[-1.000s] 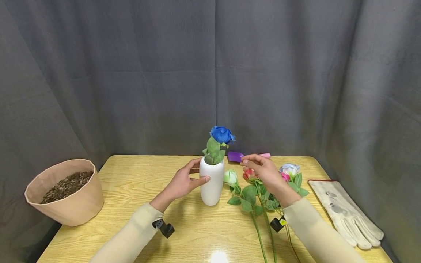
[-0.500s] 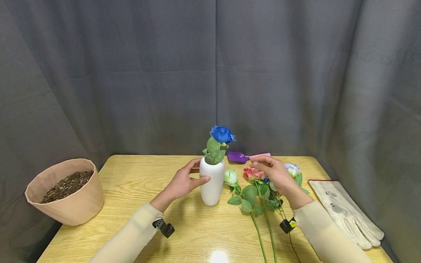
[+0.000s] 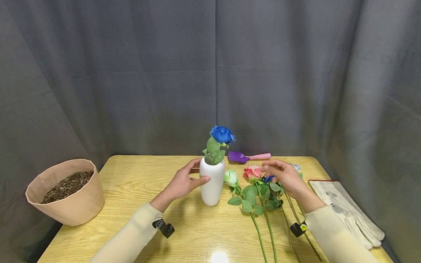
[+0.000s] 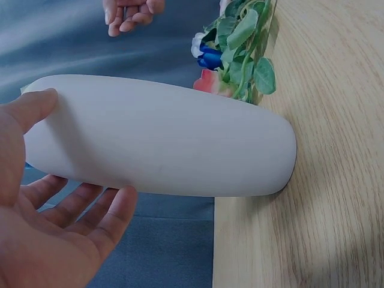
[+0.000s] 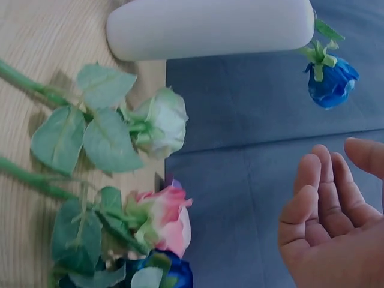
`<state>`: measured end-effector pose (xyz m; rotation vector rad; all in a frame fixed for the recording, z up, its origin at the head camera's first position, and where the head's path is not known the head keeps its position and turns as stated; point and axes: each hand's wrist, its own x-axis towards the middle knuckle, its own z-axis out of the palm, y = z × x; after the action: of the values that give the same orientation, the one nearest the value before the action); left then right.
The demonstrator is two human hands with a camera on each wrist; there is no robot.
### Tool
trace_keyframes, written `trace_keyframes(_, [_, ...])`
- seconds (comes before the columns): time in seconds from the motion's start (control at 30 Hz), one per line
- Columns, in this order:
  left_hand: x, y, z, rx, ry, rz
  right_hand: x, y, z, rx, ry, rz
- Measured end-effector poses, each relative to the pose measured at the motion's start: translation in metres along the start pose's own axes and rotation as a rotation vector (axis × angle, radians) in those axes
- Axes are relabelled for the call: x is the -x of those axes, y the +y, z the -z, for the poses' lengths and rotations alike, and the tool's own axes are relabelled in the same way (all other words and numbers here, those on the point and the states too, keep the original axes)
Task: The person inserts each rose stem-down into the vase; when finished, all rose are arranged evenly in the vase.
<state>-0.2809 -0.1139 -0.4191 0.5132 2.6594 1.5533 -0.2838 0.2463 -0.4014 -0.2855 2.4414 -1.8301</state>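
Upright on the table, a white vase (image 3: 212, 188) holds one blue rose (image 3: 222, 134) with green leaves at its mouth. My left hand (image 3: 184, 181) grips the vase from its left side, thumb across the front and fingers behind; the left wrist view shows them around its upper part. My right hand (image 3: 285, 178) hovers above the flowers lying at the right, fingers loosely bent. Nothing is in its palm in the right wrist view. Beneath and beside it lie a pale green rose (image 3: 231, 177), a pink-red rose (image 3: 251, 173) and another blue rose (image 3: 269, 179).
A purple scoop with a pink handle (image 3: 260, 156) lies at the table's back edge. White work gloves (image 3: 343, 208) rest at the right edge. On the left stands a peach-coloured pot (image 3: 74, 204) with dark soil inside. Grey curtains hang behind the table.
My right hand has moved to the right, away from the vase, uncovering the scoop's handle and the lying blue rose. The left hand and the vase stay where they were.
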Motion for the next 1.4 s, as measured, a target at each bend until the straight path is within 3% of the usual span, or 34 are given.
trace_keyframes(0.57, [0.000,-0.001,0.000,-0.004,0.007,-0.005,0.011,0.020,0.026,0.047,-0.064,-0.024])
trace_keyframes(1.4, [-0.001,0.000,0.000,-0.009,0.004,-0.002,0.020,0.057,0.069,0.128,-0.047,-0.124])
